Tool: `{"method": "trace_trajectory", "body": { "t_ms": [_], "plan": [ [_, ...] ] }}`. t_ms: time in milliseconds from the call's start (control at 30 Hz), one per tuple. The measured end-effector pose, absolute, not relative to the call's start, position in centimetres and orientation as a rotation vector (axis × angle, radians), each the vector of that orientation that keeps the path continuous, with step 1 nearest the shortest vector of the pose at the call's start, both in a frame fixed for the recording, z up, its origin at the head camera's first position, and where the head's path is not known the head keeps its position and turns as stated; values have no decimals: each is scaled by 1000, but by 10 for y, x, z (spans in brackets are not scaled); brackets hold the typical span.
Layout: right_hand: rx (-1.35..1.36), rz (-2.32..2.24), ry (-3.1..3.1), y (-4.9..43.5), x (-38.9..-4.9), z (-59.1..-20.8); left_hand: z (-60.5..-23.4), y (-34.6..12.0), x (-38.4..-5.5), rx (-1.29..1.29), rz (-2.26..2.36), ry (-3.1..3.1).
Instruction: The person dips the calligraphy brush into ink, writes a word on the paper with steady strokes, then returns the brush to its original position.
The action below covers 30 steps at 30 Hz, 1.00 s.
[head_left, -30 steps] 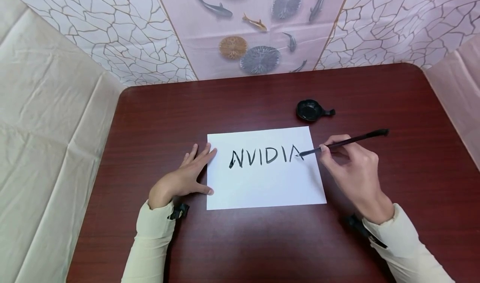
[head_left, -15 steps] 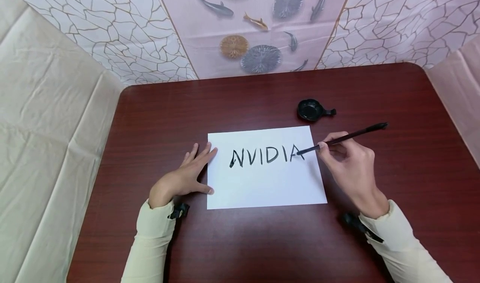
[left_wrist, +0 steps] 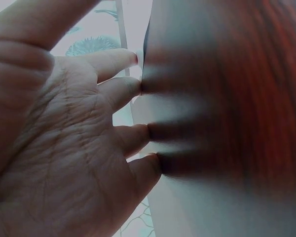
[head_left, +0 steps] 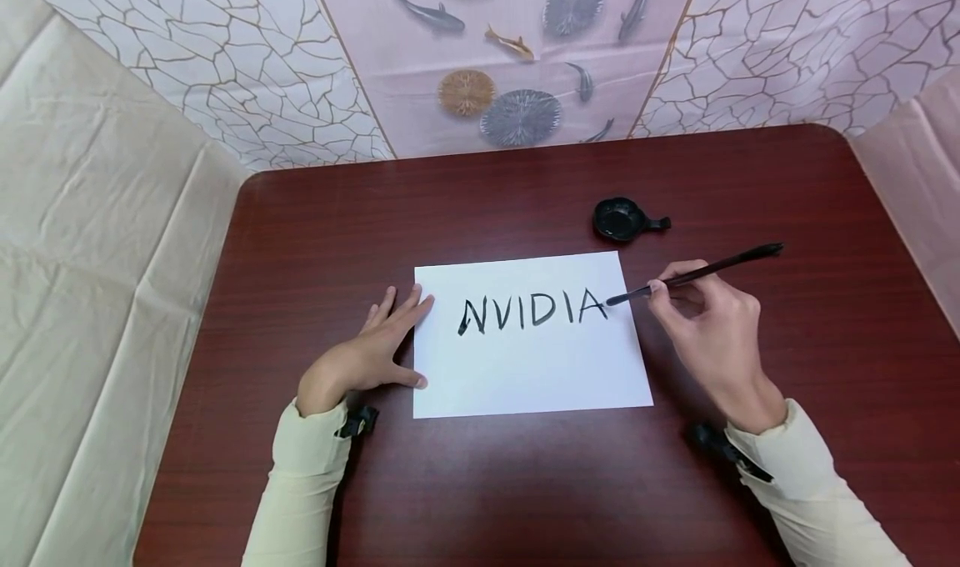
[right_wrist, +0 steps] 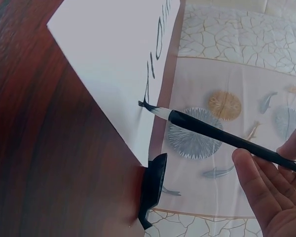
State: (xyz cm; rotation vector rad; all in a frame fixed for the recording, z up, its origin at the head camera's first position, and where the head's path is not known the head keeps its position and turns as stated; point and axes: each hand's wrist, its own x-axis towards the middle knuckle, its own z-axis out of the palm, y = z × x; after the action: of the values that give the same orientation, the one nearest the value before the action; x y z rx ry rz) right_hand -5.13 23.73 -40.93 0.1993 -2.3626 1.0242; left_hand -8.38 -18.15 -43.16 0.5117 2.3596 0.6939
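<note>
A white sheet of paper [head_left: 525,375] lies on the table, with "NVIDIA" in black strokes across its upper half. My right hand [head_left: 716,338] pinches a dark-handled writing brush [head_left: 720,264]. The brush's inked tip is at the right end of the last letter's crossbar; in the right wrist view the brush [right_wrist: 202,127] shows black-tipped pale bristles bent near the paper. My left hand [head_left: 367,354] has its fingers spread, with the thumb and a fingertip on the paper's left edge. In the left wrist view the palm of the left hand [left_wrist: 74,133] shows, fingertips down on the surface.
A small black dish with a handle [head_left: 619,219] stands just beyond the paper's upper right corner. The dark red-brown table [head_left: 525,492] has rounded far corners. Patterned cloth [head_left: 525,58] with fish hangs behind it, and pale cloth [head_left: 97,283] borders the left side.
My right hand has drawn the brush rightward across the last letter, leaving a crossbar in the "A". The left hand stays where it was on the paper.
</note>
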Motion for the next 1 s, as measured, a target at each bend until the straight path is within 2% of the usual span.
{"method": "trace_trajectory", "body": {
  "t_ms": [700, 1000],
  "plan": [
    [216, 1100, -2397, 243, -45, -364, -432, -182, -82, 509, 714, 2352],
    [252, 1131, -2400, 253, -57, -340, -432, -182, -82, 500, 704, 2357]
  ]
}}
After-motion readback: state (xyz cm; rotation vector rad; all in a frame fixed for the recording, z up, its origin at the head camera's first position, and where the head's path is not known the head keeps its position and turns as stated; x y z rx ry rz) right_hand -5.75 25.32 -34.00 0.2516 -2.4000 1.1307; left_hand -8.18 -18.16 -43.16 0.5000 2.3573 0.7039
